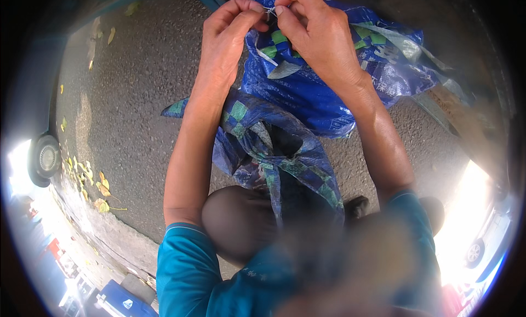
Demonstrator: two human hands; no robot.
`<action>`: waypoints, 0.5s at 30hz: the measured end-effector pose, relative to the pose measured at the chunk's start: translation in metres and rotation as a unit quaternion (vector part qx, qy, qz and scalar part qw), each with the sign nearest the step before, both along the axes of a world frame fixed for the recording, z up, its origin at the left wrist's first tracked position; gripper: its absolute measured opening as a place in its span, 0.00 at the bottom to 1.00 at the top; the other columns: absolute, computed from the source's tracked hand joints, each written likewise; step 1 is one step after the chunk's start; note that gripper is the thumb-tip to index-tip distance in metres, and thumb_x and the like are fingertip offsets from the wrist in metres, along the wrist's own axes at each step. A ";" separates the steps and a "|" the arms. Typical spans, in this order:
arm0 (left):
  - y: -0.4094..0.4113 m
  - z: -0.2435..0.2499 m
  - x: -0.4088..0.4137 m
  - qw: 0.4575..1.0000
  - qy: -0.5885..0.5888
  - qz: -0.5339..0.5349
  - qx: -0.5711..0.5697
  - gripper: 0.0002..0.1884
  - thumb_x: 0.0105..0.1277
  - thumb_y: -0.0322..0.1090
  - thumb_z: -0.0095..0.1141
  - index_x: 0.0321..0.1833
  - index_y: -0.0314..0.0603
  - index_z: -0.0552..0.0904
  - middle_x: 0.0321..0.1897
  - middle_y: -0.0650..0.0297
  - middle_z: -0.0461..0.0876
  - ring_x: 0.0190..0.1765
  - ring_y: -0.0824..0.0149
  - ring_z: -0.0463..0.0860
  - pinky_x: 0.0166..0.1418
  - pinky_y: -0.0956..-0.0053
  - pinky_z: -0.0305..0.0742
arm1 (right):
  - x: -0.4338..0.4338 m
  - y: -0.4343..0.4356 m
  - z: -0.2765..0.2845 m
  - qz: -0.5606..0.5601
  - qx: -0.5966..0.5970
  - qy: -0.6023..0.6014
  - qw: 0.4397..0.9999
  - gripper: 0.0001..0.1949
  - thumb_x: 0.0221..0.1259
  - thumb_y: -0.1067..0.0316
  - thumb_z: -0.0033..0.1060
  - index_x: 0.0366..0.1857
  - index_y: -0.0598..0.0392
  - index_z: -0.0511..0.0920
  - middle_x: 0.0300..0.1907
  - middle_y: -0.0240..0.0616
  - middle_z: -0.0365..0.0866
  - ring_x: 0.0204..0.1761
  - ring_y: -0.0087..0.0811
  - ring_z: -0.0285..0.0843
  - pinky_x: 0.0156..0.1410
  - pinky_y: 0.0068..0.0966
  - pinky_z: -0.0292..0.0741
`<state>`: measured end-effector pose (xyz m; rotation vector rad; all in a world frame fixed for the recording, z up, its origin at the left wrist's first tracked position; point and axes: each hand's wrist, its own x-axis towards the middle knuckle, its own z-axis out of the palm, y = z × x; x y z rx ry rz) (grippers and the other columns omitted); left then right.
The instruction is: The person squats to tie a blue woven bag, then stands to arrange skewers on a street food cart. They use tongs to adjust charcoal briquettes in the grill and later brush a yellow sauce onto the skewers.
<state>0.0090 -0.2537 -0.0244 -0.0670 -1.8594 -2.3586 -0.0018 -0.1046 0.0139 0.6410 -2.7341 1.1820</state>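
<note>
At the top of the picture, my left hand (225, 39) pinches a thin white string (270, 11) between thumb and forefinger. My right hand (322, 37) grips the same string a short way to the right, thumb against forefinger. The string looks looped or knotted between the fingertips. Below it lies a blue woven plastic sack (283, 89) with green checks and white printing. Nearer my knees is a second blue-and-green woven sack (316, 156), crumpled, with a knotted strip hanging from it. What either sack contains is hidden.
Rough asphalt (139, 82) surrounds the sacks. Yellow leaves (102, 187) lie by a concrete kerb (115, 239) on the left. A vehicle wheel (45, 157) is at the far left, a parked car (487, 239) at the far right. A blue box (125, 302) stands lower left.
</note>
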 end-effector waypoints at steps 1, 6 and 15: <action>0.001 0.002 0.001 1.000 -0.004 -0.001 -0.004 0.06 0.61 0.29 0.51 0.37 0.34 0.78 0.31 0.65 0.78 0.35 0.73 0.76 0.46 0.78 0.69 | -0.001 -0.001 -0.003 0.004 0.024 0.016 1.000 0.09 0.61 0.63 0.51 0.40 0.54 0.72 0.31 0.48 0.80 0.36 0.50 0.80 0.39 0.39 0.76; 0.000 0.001 0.001 1.000 -0.006 -0.001 0.001 0.06 0.62 0.30 0.51 0.37 0.34 0.78 0.31 0.65 0.77 0.35 0.73 0.76 0.47 0.78 0.69 | 0.003 -0.001 0.009 -0.018 -0.002 -0.043 0.999 0.12 0.59 0.61 0.53 0.41 0.56 0.72 0.33 0.47 0.81 0.38 0.47 0.80 0.42 0.38 0.76; -0.001 -0.001 0.000 1.000 0.000 0.004 0.019 0.05 0.61 0.30 0.53 0.35 0.35 0.78 0.29 0.65 0.78 0.34 0.73 0.77 0.44 0.80 0.71 | 0.004 0.001 0.019 0.011 -0.009 -0.069 0.998 0.10 0.60 0.62 0.52 0.41 0.55 0.72 0.32 0.50 0.80 0.36 0.50 0.80 0.40 0.40 0.76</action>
